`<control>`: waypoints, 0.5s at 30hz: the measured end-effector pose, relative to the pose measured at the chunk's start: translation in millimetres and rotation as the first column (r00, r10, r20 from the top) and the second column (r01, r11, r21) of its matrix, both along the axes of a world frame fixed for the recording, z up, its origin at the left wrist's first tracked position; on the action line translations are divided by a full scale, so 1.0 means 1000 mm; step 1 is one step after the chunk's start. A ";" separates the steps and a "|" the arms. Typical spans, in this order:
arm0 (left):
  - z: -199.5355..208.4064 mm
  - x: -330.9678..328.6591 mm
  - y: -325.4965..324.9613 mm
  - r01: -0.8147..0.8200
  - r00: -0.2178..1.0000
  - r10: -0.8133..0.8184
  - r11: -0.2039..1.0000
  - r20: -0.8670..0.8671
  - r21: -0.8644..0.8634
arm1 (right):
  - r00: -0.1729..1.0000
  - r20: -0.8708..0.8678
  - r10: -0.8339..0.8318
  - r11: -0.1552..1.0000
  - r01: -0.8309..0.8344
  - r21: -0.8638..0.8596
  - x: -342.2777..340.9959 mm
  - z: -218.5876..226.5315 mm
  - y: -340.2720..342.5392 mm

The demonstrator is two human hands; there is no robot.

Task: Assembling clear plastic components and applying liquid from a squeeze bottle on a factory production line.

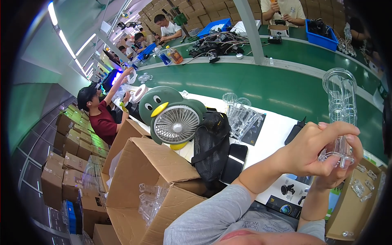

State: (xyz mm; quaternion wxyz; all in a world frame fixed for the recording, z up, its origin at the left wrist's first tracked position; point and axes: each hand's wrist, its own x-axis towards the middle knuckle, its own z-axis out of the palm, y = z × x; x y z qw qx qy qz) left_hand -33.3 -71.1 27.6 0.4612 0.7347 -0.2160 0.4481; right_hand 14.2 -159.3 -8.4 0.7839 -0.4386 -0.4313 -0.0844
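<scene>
A tall clear plastic part (342, 98), made of joined tubes with a round rim at the top, stands upright in my hands at the right. The thumb and fingers of my left hand (312, 149) are closed round its lower end. My right hand (337, 175) is at the base of the same part, closed against it, and its fingers are partly hidden behind the left hand and the plastic. More clear plastic parts (243, 114) of a similar kind lie on the white table (271, 130) beyond my left forearm.
A green penguin-shaped fan (173, 114), a black mesh pouch (211, 145) and a phone (234, 163) stand left of my arm. An open carton (143, 175) holds clear parts; a shallow box (351, 208) sits at right. Beyond runs a green conveyor (281, 92). Co-workers (104, 118) sit nearby.
</scene>
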 end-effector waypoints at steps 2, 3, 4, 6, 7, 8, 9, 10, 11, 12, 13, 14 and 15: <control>0.001 -0.001 0.000 -0.001 1.000 0.001 1.000 0.004 0.004 | 1.000 -0.008 -0.008 1.000 0.008 0.004 0.000 -0.001 0.000; 0.001 -0.001 0.001 -0.007 1.000 0.007 1.000 0.002 0.007 | 1.000 -0.017 -0.017 1.000 0.017 0.007 0.000 -0.001 0.001; 0.001 -0.001 0.001 -0.012 1.000 0.012 1.000 -0.001 0.009 | 1.000 -0.017 -0.016 1.000 0.017 0.007 0.001 -0.002 0.000; 0.001 -0.001 0.001 0.002 1.000 -0.002 1.000 -0.016 0.005 | 0.999 0.003 -0.036 0.999 0.036 -0.006 0.003 -0.003 0.000; 0.000 0.000 0.001 0.015 0.999 -0.015 1.000 -0.031 0.002 | 0.999 0.002 -0.039 0.999 0.039 -0.008 0.005 -0.005 -0.001; 0.002 -0.001 0.001 0.011 1.000 -0.011 1.000 -0.030 0.005 | 1.000 0.007 -0.023 1.000 0.023 -0.003 0.004 -0.004 0.000; 0.004 -0.003 0.000 0.008 1.000 -0.008 1.000 -0.026 0.003 | 1.000 0.013 -0.007 1.000 0.007 0.001 0.004 -0.003 0.000; 0.006 -0.004 0.000 0.004 1.000 -0.004 1.000 -0.023 0.000 | 1.000 0.013 -0.003 1.000 0.003 0.004 0.003 -0.002 0.000; 0.005 -0.003 0.000 0.005 1.000 -0.005 1.000 -0.023 -0.001 | 1.000 0.011 -0.007 1.000 0.007 0.004 0.003 -0.002 0.001; 0.005 -0.003 0.001 0.004 1.000 -0.004 1.000 -0.021 -0.003 | 1.000 0.008 -0.010 1.000 0.010 0.005 0.003 -0.002 0.001; 0.005 -0.004 0.001 0.002 1.000 -0.002 1.000 -0.018 -0.004 | 1.000 0.009 -0.009 1.000 0.009 0.005 0.002 -0.002 0.002; 0.005 -0.003 0.001 0.003 1.000 -0.003 1.000 -0.018 -0.004 | 1.000 0.009 -0.014 1.000 0.014 0.002 0.002 -0.002 0.001; 0.006 -0.003 0.000 0.011 1.000 -0.011 1.000 -0.018 -0.007 | 1.000 0.010 -0.019 1.000 0.019 0.000 0.002 -0.001 0.001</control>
